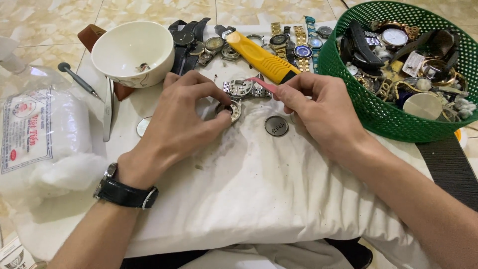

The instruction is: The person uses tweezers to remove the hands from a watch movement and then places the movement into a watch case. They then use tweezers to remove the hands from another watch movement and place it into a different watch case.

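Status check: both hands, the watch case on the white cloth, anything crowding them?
Left hand pinching the open watch case on the cloth. Right hand gripping a pink tool. Loose round case back beside it, green basket against the right wrist.

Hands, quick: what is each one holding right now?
Left hand: closed on a small round metal watch case.
Right hand: closed on a thin pink tool.

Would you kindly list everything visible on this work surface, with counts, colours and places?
Watch case: one, silver, centre, under left fingers.
Pink tool: one, in right hand.
Round case back: one, dark grey, centre on cloth.
White cloth: one, covering surface.
Bowl: one, white, upper left.
Yellow tool: one, top centre.
Watches in a row: several, gold, silver, black, top.
Basket: one, green, right, full of watches.
Cotton bag: one, white, left.
Left hand: pinching the case.
Right hand: gripping the tool.
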